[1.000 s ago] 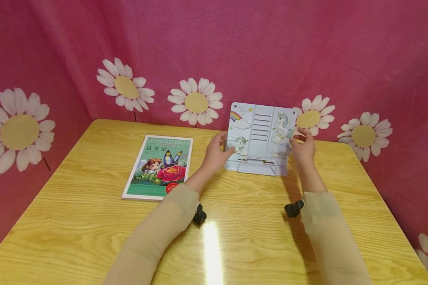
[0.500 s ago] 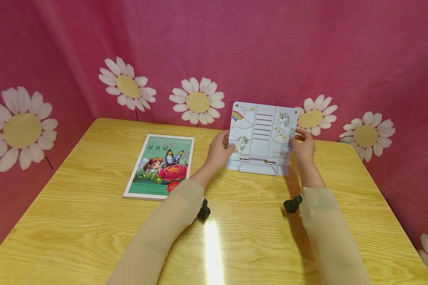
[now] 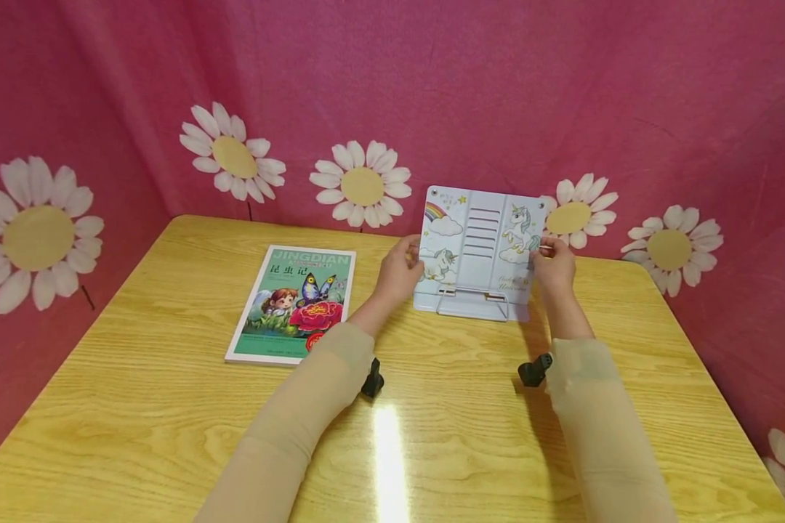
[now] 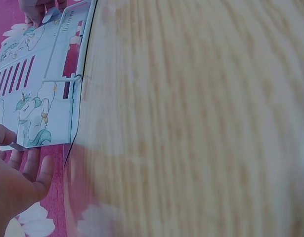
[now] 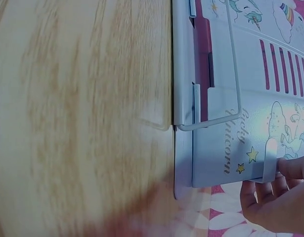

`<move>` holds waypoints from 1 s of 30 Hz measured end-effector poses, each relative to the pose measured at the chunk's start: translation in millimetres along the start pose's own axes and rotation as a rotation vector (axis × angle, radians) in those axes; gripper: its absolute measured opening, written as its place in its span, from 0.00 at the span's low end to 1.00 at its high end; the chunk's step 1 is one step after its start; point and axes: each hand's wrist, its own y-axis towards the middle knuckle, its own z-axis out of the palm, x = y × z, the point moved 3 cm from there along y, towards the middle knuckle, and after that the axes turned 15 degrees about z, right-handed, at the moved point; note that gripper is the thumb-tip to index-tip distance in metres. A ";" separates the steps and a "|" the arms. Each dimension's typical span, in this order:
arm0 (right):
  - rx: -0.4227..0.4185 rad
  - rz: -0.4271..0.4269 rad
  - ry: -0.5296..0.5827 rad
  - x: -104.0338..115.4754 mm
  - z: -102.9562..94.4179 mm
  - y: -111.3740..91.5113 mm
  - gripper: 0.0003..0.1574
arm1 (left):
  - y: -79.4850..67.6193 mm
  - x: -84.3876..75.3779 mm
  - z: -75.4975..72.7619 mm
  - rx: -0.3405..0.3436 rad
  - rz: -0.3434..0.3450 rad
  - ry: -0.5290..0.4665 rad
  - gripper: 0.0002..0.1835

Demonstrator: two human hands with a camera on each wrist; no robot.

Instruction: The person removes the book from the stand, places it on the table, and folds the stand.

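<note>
A white book stand (image 3: 477,265) printed with unicorns, clouds and a rainbow stands tilted back at the table's far side. Its wire ledge (image 3: 474,309) sticks out at the bottom front. My left hand (image 3: 397,274) grips the stand's left edge, the thumb by a small metal clip (image 4: 17,146) and the other fingers beyond the edge. On the opposite edge, my right hand (image 3: 554,270) pinches the stand near another metal clip (image 5: 270,160), with fingers curled behind it. What supports the stand at the back is hidden.
A green-covered book (image 3: 293,305) with a butterfly and a red flower lies flat on the wooden table (image 3: 458,436), left of the stand. Pink cloth (image 3: 497,87) with white daisies hangs behind and at both sides of the table.
The left thumb has drawn back slightly from the front of the panel toward its left edge. The right hand keeps its place on the right edge; stand and book look unmoved.
</note>
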 end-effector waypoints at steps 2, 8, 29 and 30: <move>0.002 -0.001 -0.008 0.7 -0.3 0.4 0.22 | 0.2 -0.3 -0.4 -0.001 -0.002 -0.004 0.24; 0.000 -0.011 -0.030 1.4 -0.9 2.7 0.21 | 0.6 -0.8 -1.4 0.006 -0.004 -0.010 0.25; 0.055 -0.036 -0.072 0.4 -1.6 1.2 0.22 | -4.8 -3.0 -7.2 0.085 -0.028 -0.001 0.28; 0.057 -0.041 -0.073 0.5 -1.5 1.2 0.22 | -5.0 -3.4 -7.8 0.088 -0.030 0.002 0.28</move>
